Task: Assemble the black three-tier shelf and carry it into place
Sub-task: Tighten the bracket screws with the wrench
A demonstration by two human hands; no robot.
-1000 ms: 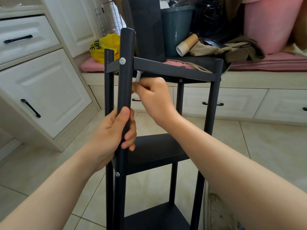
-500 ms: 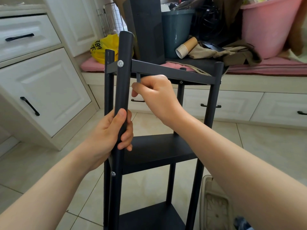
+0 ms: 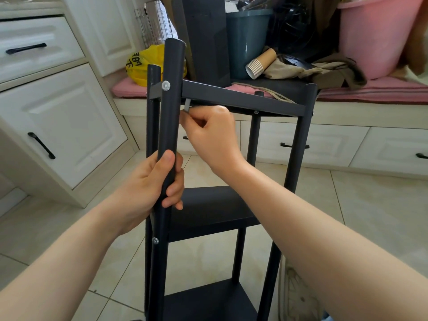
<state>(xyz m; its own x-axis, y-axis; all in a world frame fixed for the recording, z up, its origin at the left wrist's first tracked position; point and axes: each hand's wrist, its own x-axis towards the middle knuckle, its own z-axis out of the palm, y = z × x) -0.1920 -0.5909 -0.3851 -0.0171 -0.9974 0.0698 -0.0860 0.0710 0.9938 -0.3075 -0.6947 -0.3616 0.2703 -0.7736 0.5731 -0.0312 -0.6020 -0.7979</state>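
Pale glossy floor tiles (image 3: pixel 370 216) carry the matte black shelf (image 3: pixel 208 209), upright before white cabinets (image 3: pixel 64 126); the left hand (image 3: pixel 148 181) wraps its round front post (image 3: pixel 171 112), the right hand (image 3: pixel 213 135) pinches a small grey key (image 3: pixel 187 104) under the top tier's front-left corner. Best to seat the key square, brace the post, and tighten in short turns against the bright screw (image 3: pixel 165 85)

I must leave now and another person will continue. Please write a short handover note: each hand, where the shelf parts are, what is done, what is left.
Left hand grips the front post at mid height.
Right hand pinches a small grey tool under the top rail, beside that post.
Shelf stands upright on the floor.
Done: three tiers sit between the posts.
Left: probably finish this top joint, then carry the shelf into place.
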